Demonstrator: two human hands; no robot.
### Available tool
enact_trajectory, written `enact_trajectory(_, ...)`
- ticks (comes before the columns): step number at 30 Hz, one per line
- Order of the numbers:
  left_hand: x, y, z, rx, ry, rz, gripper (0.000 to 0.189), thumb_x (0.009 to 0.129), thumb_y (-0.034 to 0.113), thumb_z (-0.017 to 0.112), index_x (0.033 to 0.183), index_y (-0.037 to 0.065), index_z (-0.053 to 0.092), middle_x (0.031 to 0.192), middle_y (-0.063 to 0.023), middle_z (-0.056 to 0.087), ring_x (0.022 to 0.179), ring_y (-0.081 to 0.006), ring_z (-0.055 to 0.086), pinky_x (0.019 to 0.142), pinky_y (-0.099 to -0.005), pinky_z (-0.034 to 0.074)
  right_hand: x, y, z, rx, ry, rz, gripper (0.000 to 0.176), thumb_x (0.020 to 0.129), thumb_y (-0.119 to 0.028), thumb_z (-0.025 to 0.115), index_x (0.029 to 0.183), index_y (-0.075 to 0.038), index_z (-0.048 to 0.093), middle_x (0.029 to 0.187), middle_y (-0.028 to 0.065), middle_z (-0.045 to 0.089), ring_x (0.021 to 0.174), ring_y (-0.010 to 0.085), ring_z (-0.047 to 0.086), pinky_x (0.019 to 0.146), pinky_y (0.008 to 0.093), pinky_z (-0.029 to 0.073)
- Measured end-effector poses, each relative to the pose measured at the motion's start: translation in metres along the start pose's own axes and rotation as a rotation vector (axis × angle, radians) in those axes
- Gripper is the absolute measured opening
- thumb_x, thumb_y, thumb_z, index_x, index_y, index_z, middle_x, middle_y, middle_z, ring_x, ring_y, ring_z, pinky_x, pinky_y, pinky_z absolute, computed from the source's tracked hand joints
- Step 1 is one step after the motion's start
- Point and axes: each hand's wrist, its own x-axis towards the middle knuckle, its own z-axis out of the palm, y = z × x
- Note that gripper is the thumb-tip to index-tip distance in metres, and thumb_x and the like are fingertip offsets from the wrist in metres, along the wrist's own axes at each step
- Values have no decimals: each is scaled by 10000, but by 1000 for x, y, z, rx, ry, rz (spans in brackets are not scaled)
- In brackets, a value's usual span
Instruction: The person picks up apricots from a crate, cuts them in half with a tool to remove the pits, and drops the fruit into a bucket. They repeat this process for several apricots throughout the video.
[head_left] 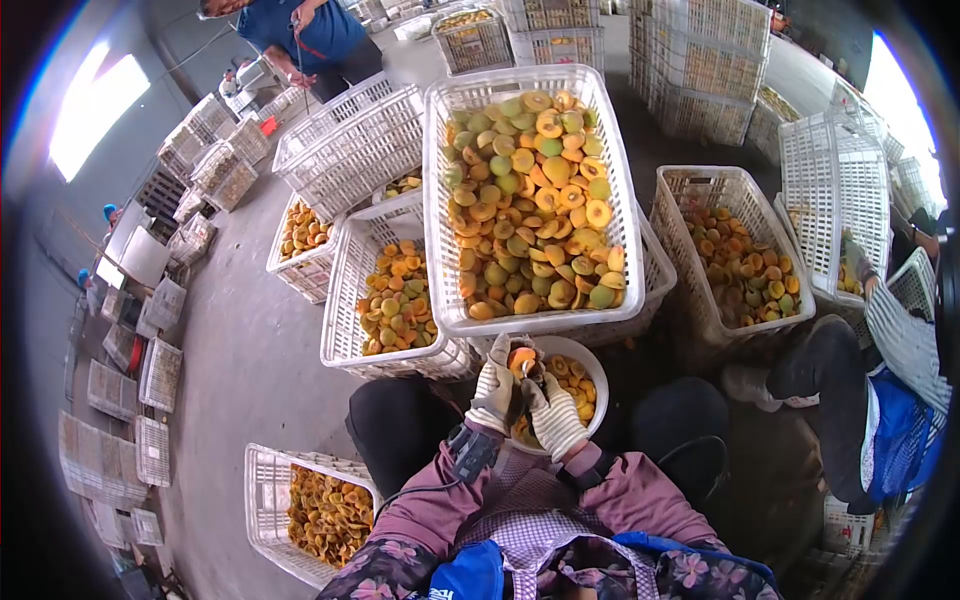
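My left hand [493,393], in a striped knit work glove, holds an orange-fleshed peach half [521,360] with a reddish middle. Close against it is my right hand [555,412], gloved too, its fingers curled together; whatever they grip is hidden, though a dark shape shows between the hands. Both hands are above a white bowl [601,385] between my knees, with peach pieces [572,380] in it. Just beyond stands a raised white crate [436,200] full of halved peaches [530,205], green-skinned and orange-fleshed.
More peach crates stand left [335,330] and right [690,290]. A crate [262,510] of brownish-orange scraps sits at lower left. A seated person's leg [825,400] is at right; a person in blue [330,40] stands at back left. Stacked crates [700,60] rise behind.
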Motion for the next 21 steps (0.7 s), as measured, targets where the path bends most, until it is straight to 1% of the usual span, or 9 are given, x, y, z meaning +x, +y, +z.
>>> enact_trajectory(3, -8, -7, 9, 303, 50, 328, 280, 946, 300, 405, 946, 73, 568, 838, -49, 593, 764, -159, 567, 685, -278, 491, 1, -2, -2, -45, -30, 64, 391, 919, -270, 490, 1193, 9, 467, 1002, 131, 599, 881, 181, 543, 782, 286, 437)
enact_trajectory(6, -3, 5, 8, 230, -100, 202, 229, 962, 189, 388, 935, 40, 559, 858, -45, 575, 803, -122, 533, 757, -257, 448, -3, -5, -3, -86, -60, 10, 363, 913, -160, 478, 1227, 21, 444, 1048, 147, 591, 924, 200, 560, 801, 297, 451)
enact_trajectory(8, 8, -2, -10, 480, -77, 318, 159, 926, 97, 415, 941, 35, 560, 874, -35, 572, 840, -126, 526, 777, -257, 440, -9, -38, -2, 446, -9, 171, 360, 913, -121, 475, 1239, 28, 439, 1113, 117, 564, 990, 172, 535, 836, 280, 447)
enact_trajectory(9, 0, 7, 7, 149, -42, 232, 128, 902, 50, 431, 919, 13, 552, 884, -31, 568, 839, -139, 524, 776, -266, 439, -5, -27, 3, 564, 42, 121, 375, 904, -157, 511, 1223, 34, 460, 1085, 103, 577, 942, 147, 545, 812, 261, 455)
enact_trajectory(10, 14, -2, -22, 583, -201, 431, 190, 903, 39, 427, 1044, -15, 542, 999, -59, 573, 939, -158, 534, 850, -274, 429, -3, -16, 5, 636, 31, 140, 363, 912, -177, 508, 1213, 21, 465, 1068, 92, 575, 931, 146, 541, 814, 247, 447)
enact_trajectory(13, 25, -33, -54, 445, -198, 450, 438, 893, 8, 351, 1328, -34, 328, 1319, -106, 420, 1205, -185, 418, 1017, -279, 298, -2, -2, 0, 677, -68, 104, 414, 916, -270, 511, 1219, 5, 450, 1073, 68, 565, 948, 126, 527, 808, 239, 439)
enact_trajectory(17, 47, -48, -83, 352, -167, 282, 439, 890, 8, 328, 1326, -44, 317, 1328, -113, 409, 1208, -186, 415, 1018, -282, 298, -4, -1, 1, 656, -72, 155, 405, 915, -308, 505, 1176, 2, 491, 1033, 63, 581, 908, 122, 545, 771, 250, 456)
enact_trajectory(20, 30, -29, -69, 729, -290, 622, 395, 908, 17, 318, 1298, -35, 358, 1288, -110, 442, 1177, -178, 440, 1010, -276, 310, -10, -24, -6, 656, -150, 183, 398, 917, -338, 490, 1121, 1, 533, 979, 60, 599, 857, 121, 562, 729, 262, 467)
enact_trajectory(21, 32, -22, -65, 512, -449, 416, 368, 914, 23, 331, 1275, -28, 382, 1248, -103, 471, 1157, -173, 453, 1003, -272, 323, -11, -34, -10, 704, -205, 301, 398, 918, -347, 485, 1102, 0, 547, 963, 59, 604, 832, 120, 566, 711, 269, 470)
